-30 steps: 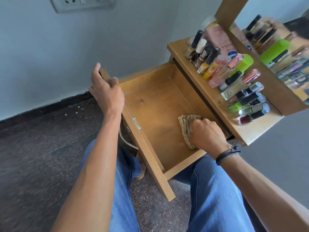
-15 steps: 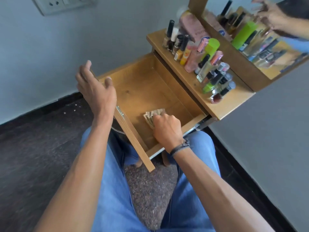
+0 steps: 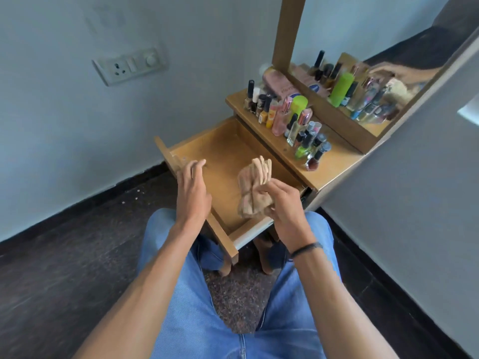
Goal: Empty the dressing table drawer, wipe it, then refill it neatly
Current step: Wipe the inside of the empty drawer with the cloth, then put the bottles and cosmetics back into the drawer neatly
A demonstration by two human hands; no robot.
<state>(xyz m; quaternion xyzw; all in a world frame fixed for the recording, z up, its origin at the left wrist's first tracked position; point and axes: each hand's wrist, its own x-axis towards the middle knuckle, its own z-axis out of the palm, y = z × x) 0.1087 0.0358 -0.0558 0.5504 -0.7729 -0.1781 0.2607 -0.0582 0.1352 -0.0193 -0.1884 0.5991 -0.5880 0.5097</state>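
Wooden drawer [image 3: 228, 151] is pulled out and looks empty. Bunched cloth [image 3: 255, 187] is pinched in the right hand [image 3: 285, 200], held up above the drawer. Left hand [image 3: 193, 190] is spread loose over the front edge. Bottles [image 3: 298, 123] are stood on the tabletop, nearer the right hand.

We've got the drawer [image 3: 228, 151] pulled out, right hand [image 3: 283, 203] bunching a tan cloth [image 3: 252, 187] above it, left hand [image 3: 193, 187] loose over its front edge, bottles [image 3: 298, 123] crowding the tabletop behind.
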